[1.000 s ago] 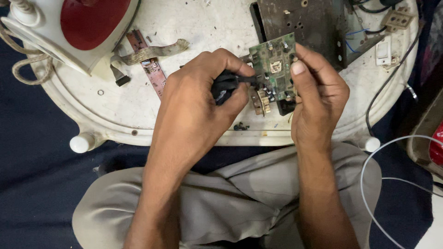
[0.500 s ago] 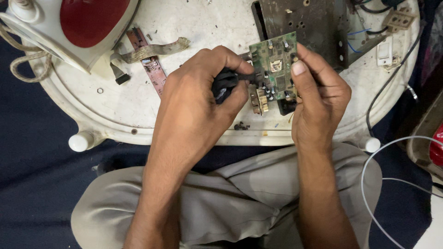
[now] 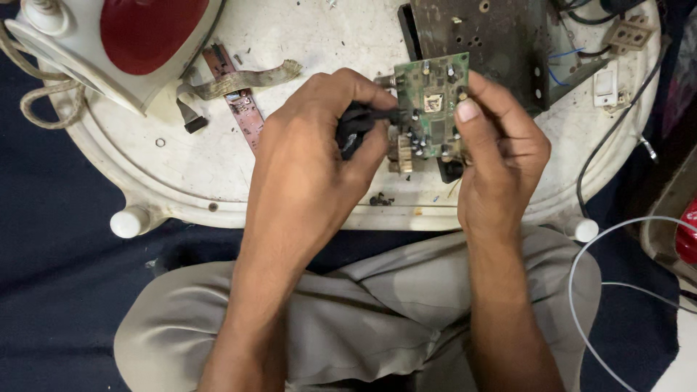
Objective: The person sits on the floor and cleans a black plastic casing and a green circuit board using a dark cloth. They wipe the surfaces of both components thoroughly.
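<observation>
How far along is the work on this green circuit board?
Done: the small green circuit board is out, lifted off the white tray table. In hand: the right hand steadies it while the left hand presses a black-handled tool against its edge. Left: cannot tell.

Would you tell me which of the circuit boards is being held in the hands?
The green circuit board, gripped by the right hand; the narrow pink board lies untouched on the white tray.

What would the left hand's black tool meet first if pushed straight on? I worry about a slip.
The small green circuit board, which the right hand steadies; the black tool in the left hand already appears to touch its edge.
</observation>
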